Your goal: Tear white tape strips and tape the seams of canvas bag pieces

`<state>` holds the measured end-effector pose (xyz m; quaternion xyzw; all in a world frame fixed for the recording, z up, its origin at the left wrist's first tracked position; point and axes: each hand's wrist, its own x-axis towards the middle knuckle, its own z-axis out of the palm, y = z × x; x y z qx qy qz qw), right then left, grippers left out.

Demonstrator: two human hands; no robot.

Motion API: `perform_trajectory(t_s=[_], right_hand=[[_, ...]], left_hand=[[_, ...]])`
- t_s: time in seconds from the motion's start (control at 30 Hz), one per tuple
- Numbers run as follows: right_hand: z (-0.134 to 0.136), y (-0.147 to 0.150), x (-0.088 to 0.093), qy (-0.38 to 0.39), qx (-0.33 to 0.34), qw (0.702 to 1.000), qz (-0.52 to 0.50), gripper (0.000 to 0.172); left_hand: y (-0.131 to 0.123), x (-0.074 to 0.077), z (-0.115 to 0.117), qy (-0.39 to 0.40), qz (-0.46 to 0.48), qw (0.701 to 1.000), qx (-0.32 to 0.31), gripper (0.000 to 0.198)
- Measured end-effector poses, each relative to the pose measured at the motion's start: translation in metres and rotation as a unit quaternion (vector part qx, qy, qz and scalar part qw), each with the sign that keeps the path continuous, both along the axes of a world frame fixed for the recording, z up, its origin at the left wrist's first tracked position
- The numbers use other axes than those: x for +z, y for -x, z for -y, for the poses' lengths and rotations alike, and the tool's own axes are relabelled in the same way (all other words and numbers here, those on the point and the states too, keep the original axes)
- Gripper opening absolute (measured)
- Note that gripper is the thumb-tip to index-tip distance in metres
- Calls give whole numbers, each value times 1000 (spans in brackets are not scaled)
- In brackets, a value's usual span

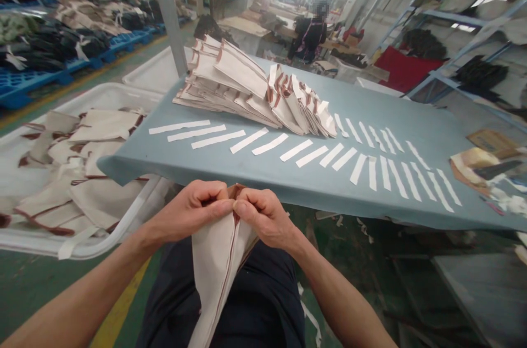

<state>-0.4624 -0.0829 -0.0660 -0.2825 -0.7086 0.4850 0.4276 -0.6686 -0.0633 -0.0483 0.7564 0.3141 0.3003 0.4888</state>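
Both my hands pinch the top edge of a cream fabric piece (216, 260) with brown trim, just off the table's near edge. My left hand (203, 202) is closed on its left side, my right hand (263, 213) on its right, thumbs meeting in the middle. The cloth hangs folded in front of my dark trousers. Ahead, a stack of similar cream pieces (230, 76) with brown edges lies on the blue-covered table (206, 164). White strips (269, 144) are laid out in two rows beside the stack.
At left stands a white plastic bin (119, 235) heaped with cream pieces (102, 125). A metal post (167, 13) rises at the table's far left corner. A cardboard box (492, 142) and scraps sit at the right end. Farther back, a person (310, 35) is among other tables.
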Motion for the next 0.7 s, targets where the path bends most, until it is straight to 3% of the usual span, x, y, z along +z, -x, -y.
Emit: perform_trajectory(t_s=[0.13,0.3,0.5,0.7], right_hand=[[6,6,-9,-1,-32,999,-25,45],[9,8,-23,55,-101,993,-26,50],[-1,-12,-16,7,-20,999,33,57],[-9,-17,-12,3,-16,998,67,58]], left_hand=[[-7,-7,5,79,41,996,10,55],[-13,-11,5,113,52,992,25,55],[-1,-12,2,116,53,992,27,50],[11,0,2,44,-15,999,24,49]])
